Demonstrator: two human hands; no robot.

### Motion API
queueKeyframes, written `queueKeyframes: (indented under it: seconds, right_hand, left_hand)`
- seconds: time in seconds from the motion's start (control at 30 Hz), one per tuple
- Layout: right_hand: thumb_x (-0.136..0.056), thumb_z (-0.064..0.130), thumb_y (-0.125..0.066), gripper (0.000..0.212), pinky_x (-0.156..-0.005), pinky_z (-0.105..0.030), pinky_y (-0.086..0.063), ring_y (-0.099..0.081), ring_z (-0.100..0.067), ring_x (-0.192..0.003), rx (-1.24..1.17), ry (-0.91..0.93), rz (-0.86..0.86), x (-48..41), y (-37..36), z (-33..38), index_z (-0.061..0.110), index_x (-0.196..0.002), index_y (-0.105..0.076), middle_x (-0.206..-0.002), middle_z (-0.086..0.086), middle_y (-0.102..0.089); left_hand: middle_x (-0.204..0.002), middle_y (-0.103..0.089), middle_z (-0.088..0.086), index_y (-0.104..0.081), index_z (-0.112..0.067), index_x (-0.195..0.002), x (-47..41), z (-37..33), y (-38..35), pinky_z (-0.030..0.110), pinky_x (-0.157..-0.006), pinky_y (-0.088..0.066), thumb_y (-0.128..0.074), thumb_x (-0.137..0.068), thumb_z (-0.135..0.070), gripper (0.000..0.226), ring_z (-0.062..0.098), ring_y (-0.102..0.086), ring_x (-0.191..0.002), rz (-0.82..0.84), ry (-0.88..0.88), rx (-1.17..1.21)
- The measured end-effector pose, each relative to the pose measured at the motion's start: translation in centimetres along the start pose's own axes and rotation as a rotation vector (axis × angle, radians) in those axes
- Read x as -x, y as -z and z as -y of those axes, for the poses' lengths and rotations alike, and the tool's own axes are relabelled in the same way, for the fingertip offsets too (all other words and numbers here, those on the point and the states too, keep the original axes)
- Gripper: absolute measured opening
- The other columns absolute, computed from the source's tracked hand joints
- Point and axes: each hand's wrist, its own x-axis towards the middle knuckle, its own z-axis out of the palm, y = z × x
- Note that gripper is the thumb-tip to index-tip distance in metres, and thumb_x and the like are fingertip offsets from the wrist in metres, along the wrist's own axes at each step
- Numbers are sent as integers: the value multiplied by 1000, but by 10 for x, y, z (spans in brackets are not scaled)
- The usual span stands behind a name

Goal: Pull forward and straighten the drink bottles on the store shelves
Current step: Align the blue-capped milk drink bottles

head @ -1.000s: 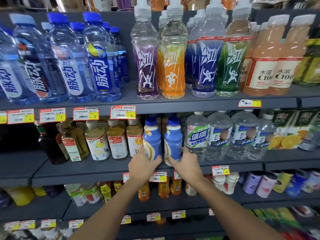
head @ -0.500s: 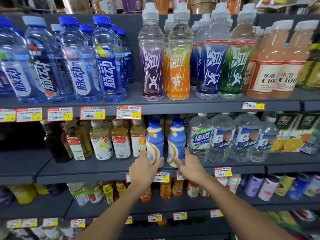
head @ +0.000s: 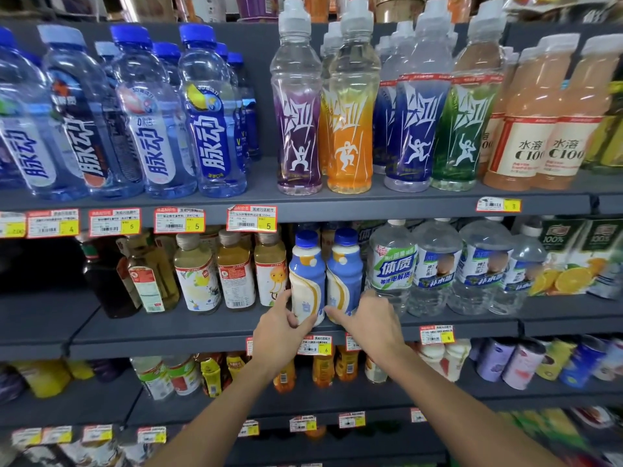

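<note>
Left hand (head: 281,332) grasps the left blue-white bottle (head: 305,274) at its base; right hand (head: 371,320) grasps the right blue-white bottle (head: 344,269) likewise. Both bottles stand upright, touching, near the front edge of the middle shelf (head: 168,335).

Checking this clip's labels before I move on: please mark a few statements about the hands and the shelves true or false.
1. The left hand grips the base of the left blue-capped blue-and-white plastic bottle. True.
2. The right hand holds the right blue-capped blue-and-white plastic bottle beside it. True.
3. Both held bottles lie on their sides. False: they stand upright, side by side, on the grey middle shelf.
4. The tall purple sports-drink bottle shares their shelf. False: it stands on the shelf above.
5. The green orange-juice cartons stand left of the held bottles. False: they stand far to the right on the same shelf.
</note>
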Motion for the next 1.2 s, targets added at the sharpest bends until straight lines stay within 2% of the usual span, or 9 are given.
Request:
queueKeyframes:
  seconds: [0.13,0.23,0.43,0.6,0.77,0.87,0.97,1.07,1.2]
  right_hand:
    - [-81,67,-67,64,-75,-40,-57,-66,-26,-92,-122,13,55,-7,2,0,10,-108,-55,-96,-8,-66]
    - [-85,69,-60,60,-69,-36,-57,-66,-20,-80,-92,74,64,-8,6,-11,15,-112,-57,-83,1,-65]
    - [-74,80,-60,73,-63,-33,-52,-65,-24,-81,-14,9,-21,-5,2,1,12,-101,-52,-84,-3,-63]
    - [-83,70,-57,58,-73,-36,-53,-66,-25,-90,-18,42,-43,-5,0,3,16,-104,-57,-93,-3,-68]
    - [-85,68,-49,47,-72,-35,-55,-66,-20,-86,38,150,60,-6,12,-11,25,-102,-59,-84,5,-67]
    - [-79,84,-39,65,-67,-33,-51,-67,-20,-82,169,133,-69,-3,13,-12,24,-95,-58,-79,3,-67]
    - [-74,91,-40,81,-72,-36,-53,-67,-24,-87,219,77,-62,-3,10,-8,17,-102,-57,-88,-3,-69]
    - [-79,78,-56,71,-76,-40,-56,-67,-25,-91,51,51,18,-6,8,-8,15,-112,-56,-93,-4,-69]
    - [-90,61,-58,49,-73,-41,-56,-64,-15,-75,-65,145,102,-11,10,-19,19,-117,-58,-71,6,-64]
  left_hand:
    - [-71,-59,-12,-41,-31,-139,-1,-9,-6,31,-61,-53,-69,-80,-62,72,2,-59,-70,-48,42,-90]
    - [-69,-60,-11,-41,-32,-139,-1,-3,-3,29,-60,-53,-69,-79,-64,75,0,-59,-67,-29,27,-69]
    - [-76,-63,-22,-42,-28,-146,-6,7,3,26,-62,-50,-69,-82,-59,76,-3,-61,-72,63,-69,-26]
    - [-68,-64,-16,-52,-29,-125,-9,-1,1,28,-62,-51,-69,-78,-67,63,0,-62,-68,-25,11,-110]
    - [-77,-50,-18,-39,-28,-102,-5,-22,-11,33,-63,-44,-62,-76,-76,59,15,-66,-87,-72,89,-226]
    - [-78,-55,-18,-40,-29,-106,-3,-20,-11,32,-62,-43,-54,-72,-85,67,13,-66,-85,-73,78,-265]
    - [-88,-67,-14,-44,-29,-127,-7,-11,-3,34,-71,-52,-56,-72,-83,78,12,-66,-91,-14,30,-246]
    - [-82,-67,-14,-43,-27,-140,-11,-10,2,39,-79,-56,-64,-77,-71,79,10,-65,-88,67,-10,-211]
    - [-83,-67,-15,-48,-27,-134,-10,-13,1,37,-76,-56,-70,-73,-69,77,9,-65,-86,26,42,-168]
